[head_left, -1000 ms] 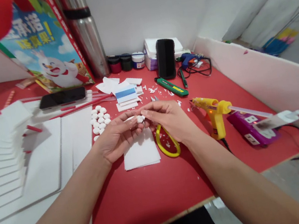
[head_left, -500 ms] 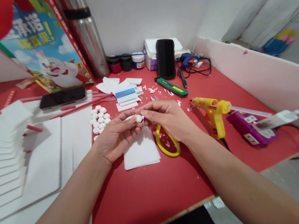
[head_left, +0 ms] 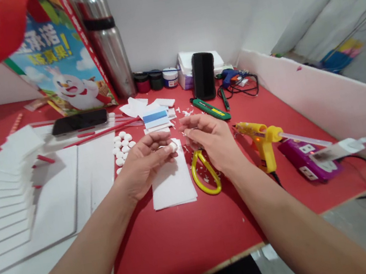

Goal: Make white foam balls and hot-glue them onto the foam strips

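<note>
My left hand (head_left: 147, 162) pinches a small white rounded piece (head_left: 174, 147) between thumb and fingertips, above a stack of white paper sheets (head_left: 173, 190). A short gap away, my right hand (head_left: 210, 139) hovers with its fingers loosely curled and apart, and nothing shows in them. Under the right hand lies a pair of scissors with yellow handles (head_left: 195, 177), its blades hidden by the hand. Several white round pieces (head_left: 124, 143) sit in a cluster just beyond my left hand.
A yellow glue gun (head_left: 263, 141) stands at the right by a purple power strip (head_left: 295, 155). Behind are a green cutter (head_left: 211, 108), white paper scraps (head_left: 135, 106), a phone (head_left: 203, 76) and a steel flask (head_left: 109, 50). Fanned white cards (head_left: 3, 201) lie at the left.
My right hand has parted from the left and drawn back to the right. The white piece stays in my left fingers. The view has shifted slightly.
</note>
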`<state>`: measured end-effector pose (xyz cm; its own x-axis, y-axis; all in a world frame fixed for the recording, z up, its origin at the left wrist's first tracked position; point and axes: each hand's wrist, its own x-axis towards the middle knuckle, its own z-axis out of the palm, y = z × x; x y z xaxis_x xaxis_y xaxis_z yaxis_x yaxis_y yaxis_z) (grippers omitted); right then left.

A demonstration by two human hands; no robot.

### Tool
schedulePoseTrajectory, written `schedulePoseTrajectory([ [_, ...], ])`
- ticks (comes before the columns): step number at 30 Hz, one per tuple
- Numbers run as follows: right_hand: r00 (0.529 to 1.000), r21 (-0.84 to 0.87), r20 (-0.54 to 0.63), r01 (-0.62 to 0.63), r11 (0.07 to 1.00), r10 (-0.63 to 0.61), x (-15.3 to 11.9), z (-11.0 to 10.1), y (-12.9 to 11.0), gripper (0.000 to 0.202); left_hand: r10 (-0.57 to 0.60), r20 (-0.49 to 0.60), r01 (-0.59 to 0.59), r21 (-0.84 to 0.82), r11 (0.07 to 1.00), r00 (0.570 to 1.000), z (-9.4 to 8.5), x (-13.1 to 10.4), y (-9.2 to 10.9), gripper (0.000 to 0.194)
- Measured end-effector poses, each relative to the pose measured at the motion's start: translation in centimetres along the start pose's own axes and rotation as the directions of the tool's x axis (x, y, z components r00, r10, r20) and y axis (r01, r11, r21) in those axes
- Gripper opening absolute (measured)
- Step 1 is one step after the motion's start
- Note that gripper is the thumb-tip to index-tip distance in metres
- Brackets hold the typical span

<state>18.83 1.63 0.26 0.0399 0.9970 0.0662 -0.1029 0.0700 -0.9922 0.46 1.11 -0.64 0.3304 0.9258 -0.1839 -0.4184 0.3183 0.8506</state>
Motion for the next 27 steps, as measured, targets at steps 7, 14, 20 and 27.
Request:
schedulePoseTrajectory([
  [7, 0.996, 0.001, -0.088, 0.022, 1.000, -0.021, 0.6, 0.1, 0.8, 0.017, 0.269, 0.037, -0.264, 0.356, 0.896, 0.963, 0.2, -0.6, 2.2, 0.037],
  [14, 0.997, 0.025, -0.078, 0.013, 1.000, -0.011, 0.4, 0.1, 0.7, 0.015, 0.296, -0.035, -0.186, 0.706, 0.683, 0.955, -0.9, -2.9, 6.9, 0.034],
  [20, 0.998, -0.019, -0.060, 0.012, 1.000, -0.013, 0.4, 0.0, 0.6, 0.013, 0.328, -0.013, -0.135, 0.894, 0.426, 0.945, -3.5, -3.6, 4.9, 0.031],
  [27, 0.997, -0.041, -0.073, -0.008, 0.999, 0.005, 0.3, 0.0, 0.3, 0.013, 0.311, -0.036, -0.085, 0.927, 0.365, 0.950, -4.4, -3.7, 3.2, 0.022],
])
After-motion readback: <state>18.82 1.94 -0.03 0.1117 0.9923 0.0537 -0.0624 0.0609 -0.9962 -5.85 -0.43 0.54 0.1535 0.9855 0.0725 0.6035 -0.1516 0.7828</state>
